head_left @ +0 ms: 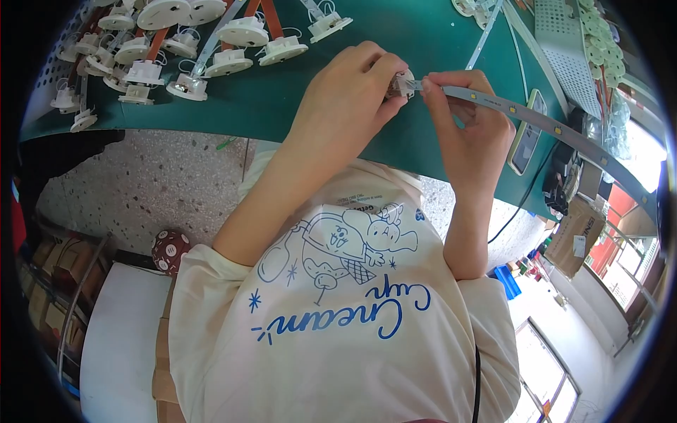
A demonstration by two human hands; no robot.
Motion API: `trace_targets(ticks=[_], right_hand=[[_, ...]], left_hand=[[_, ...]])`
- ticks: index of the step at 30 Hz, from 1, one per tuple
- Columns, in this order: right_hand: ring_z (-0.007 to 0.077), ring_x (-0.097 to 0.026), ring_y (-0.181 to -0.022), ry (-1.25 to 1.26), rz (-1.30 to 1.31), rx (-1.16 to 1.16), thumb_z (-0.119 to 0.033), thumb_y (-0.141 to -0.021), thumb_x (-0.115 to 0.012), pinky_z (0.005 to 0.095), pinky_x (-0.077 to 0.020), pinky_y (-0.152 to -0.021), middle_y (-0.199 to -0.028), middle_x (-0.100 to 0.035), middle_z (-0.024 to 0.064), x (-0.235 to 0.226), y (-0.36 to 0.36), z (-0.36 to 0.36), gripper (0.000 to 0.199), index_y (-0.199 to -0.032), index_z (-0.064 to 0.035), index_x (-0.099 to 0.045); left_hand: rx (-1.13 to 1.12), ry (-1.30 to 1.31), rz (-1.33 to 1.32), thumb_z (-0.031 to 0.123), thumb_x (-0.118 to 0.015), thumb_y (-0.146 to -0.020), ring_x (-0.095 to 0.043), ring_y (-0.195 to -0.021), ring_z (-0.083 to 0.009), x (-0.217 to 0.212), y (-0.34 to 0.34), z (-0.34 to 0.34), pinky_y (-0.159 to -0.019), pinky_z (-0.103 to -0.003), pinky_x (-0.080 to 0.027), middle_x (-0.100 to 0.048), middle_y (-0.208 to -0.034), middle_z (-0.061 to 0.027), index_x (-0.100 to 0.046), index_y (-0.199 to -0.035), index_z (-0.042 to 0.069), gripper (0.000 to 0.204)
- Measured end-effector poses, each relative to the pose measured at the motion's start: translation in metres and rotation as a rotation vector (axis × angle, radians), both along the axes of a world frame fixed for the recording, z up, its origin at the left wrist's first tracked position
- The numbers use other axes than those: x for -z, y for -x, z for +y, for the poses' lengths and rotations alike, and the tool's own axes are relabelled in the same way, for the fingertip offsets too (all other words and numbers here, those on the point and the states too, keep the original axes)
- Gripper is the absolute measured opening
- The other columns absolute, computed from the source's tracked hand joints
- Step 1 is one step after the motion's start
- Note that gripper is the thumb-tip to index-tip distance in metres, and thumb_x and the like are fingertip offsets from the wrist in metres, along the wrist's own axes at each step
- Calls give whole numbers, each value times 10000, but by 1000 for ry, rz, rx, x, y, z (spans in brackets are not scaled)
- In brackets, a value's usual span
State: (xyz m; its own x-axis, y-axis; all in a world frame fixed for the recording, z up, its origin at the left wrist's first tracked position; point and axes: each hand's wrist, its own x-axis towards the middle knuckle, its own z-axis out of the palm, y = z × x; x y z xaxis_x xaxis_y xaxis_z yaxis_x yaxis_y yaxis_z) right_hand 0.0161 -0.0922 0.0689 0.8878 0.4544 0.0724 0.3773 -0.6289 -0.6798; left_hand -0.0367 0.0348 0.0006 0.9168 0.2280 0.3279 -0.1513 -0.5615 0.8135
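Note:
My left hand point(349, 95) is closed around a small white round lamp socket point(403, 83), held just above the green table top point(282, 106). My right hand point(469, 123) pinches the near end of a long grey strip with small yellow squares point(522, 113), pressed against the socket. The strip runs off to the right over the table's edge. Both hands meet in the middle of the view, in front of my cream printed shirt.
Several white round sockets with wires and orange strips point(183, 42) lie at the back left of the table. A phone point(527, 132) lies to the right of my right hand. A perforated white panel point(568, 49) sits at the back right. Cardboard boxes point(578, 236) stand below on the right.

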Motion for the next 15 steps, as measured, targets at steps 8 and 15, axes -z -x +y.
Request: trace_targets(ticks=[8, 15], right_hand=[[77, -621, -699, 60, -61, 66, -52, -799, -668, 193, -491, -656, -778, -648, 41, 3, 3, 4, 92, -857, -5, -615], [81, -624, -706, 155, -160, 45, -49, -810, -657, 194, -493, -662, -788, -648, 46, 1, 10, 14, 87, -853, 3, -601]], left_hand=[[-33, 41, 38, 77, -723, -678, -575, -811, -233, -2, 4, -2, -685, -324, -489, -539, -982, -64, -581, -1002, 75, 354], [-59, 76, -32, 60, -715, -678, -567, -791, -234, 1, 2, -5, -693, -331, -486, -520, -997, -74, -555, -1061, 89, 416]])
